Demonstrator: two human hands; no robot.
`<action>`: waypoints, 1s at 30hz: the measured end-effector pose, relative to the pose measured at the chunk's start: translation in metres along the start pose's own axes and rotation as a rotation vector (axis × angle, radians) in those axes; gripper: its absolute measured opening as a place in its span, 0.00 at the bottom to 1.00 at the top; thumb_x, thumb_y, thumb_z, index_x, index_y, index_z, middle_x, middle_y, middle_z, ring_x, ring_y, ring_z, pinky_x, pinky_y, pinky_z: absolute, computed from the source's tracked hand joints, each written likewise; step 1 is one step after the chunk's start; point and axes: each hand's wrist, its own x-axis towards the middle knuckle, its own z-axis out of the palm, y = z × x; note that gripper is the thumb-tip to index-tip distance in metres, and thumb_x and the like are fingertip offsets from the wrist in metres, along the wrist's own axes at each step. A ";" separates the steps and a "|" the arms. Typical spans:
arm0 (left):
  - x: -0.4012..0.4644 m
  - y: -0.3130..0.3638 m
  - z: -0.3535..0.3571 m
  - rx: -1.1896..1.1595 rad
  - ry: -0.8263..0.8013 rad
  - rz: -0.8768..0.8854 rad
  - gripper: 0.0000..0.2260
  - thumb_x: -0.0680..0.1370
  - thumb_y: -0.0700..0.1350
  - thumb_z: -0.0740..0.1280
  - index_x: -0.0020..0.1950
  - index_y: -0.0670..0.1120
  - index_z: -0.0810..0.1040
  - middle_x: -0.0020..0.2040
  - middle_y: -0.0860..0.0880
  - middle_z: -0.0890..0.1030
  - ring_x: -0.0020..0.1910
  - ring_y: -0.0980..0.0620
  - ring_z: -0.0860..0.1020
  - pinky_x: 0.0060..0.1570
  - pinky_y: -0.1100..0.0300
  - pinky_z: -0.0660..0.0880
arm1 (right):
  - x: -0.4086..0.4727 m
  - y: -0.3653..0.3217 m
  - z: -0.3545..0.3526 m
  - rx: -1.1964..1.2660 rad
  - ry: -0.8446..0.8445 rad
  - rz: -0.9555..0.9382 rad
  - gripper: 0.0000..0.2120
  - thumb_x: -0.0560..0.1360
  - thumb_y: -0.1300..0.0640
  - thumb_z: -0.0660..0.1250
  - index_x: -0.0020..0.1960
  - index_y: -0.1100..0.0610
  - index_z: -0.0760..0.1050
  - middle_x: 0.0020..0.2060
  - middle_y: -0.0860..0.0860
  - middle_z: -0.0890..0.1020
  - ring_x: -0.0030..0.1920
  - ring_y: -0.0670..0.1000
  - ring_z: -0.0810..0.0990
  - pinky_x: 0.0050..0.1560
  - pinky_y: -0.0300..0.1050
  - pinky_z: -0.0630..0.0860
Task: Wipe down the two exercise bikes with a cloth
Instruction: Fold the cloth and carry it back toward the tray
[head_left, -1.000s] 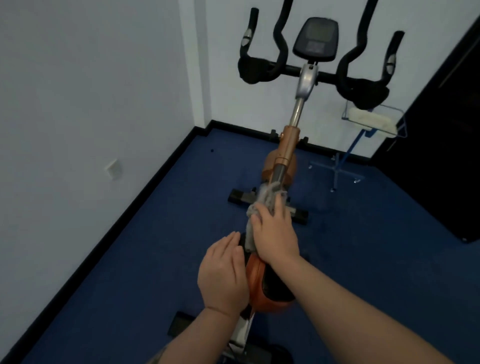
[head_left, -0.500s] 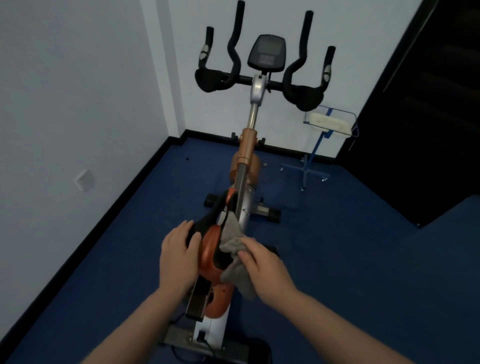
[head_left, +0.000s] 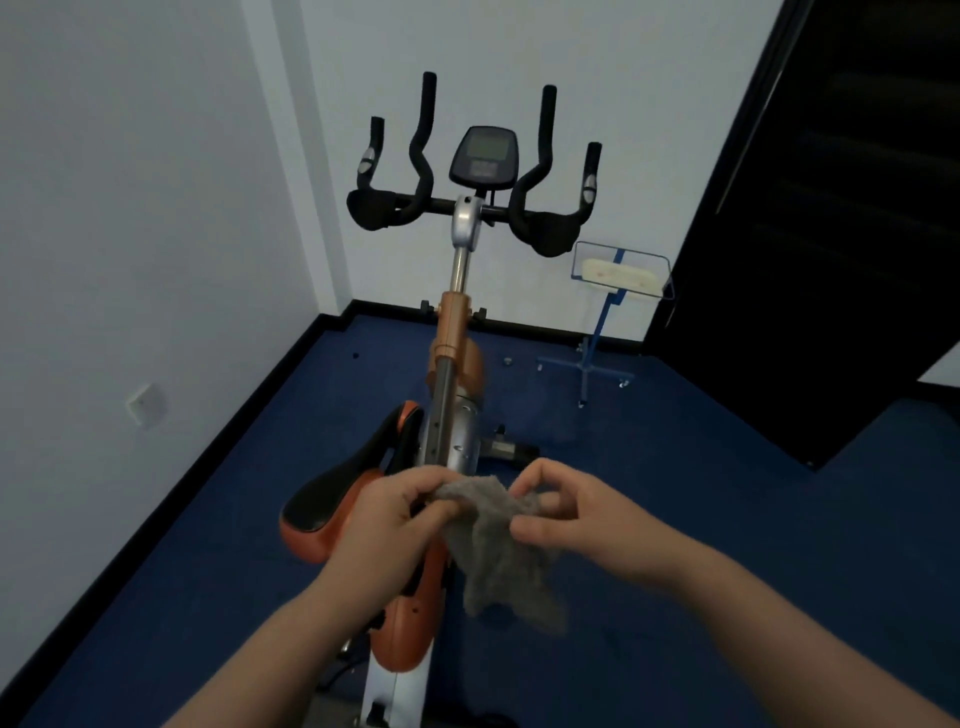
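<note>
Cloth (head_left: 498, 545) pinched between left hand (head_left: 387, 525) and right hand (head_left: 576, 514).

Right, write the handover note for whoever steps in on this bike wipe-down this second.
Left hand: pinches the top edge of the grey cloth.
Right hand: pinches the same edge on the other side; the rest of the cloth hangs loose between the hands, off the bike.
Exercise bike: straight ahead, saddle just beyond the left hand, handlebars and console at the far end by the wall.
Done: cannot tell from this view which parts are already wiped.
Left: put the cloth back on the frame and carry on; only one bike is in view, so the second one is out of frame.
</note>
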 end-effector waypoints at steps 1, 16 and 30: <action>0.003 0.002 -0.003 0.039 -0.016 0.005 0.11 0.76 0.37 0.67 0.47 0.54 0.83 0.45 0.54 0.84 0.46 0.56 0.82 0.47 0.67 0.77 | -0.002 0.001 -0.004 -0.036 0.050 -0.022 0.10 0.74 0.57 0.71 0.51 0.59 0.73 0.43 0.51 0.85 0.47 0.48 0.84 0.46 0.39 0.78; 0.044 0.033 -0.019 0.434 -0.129 0.196 0.03 0.74 0.50 0.71 0.42 0.53 0.79 0.37 0.57 0.78 0.40 0.60 0.77 0.40 0.67 0.73 | 0.011 0.010 0.022 -0.224 0.276 -0.108 0.19 0.66 0.37 0.74 0.52 0.44 0.77 0.48 0.44 0.84 0.50 0.43 0.82 0.53 0.47 0.80; 0.064 0.009 -0.020 0.433 -0.175 0.010 0.09 0.72 0.55 0.72 0.40 0.50 0.81 0.36 0.51 0.81 0.37 0.57 0.78 0.38 0.63 0.74 | -0.005 0.009 -0.027 -0.949 0.459 0.016 0.13 0.82 0.47 0.58 0.57 0.47 0.80 0.48 0.44 0.83 0.49 0.47 0.80 0.50 0.47 0.76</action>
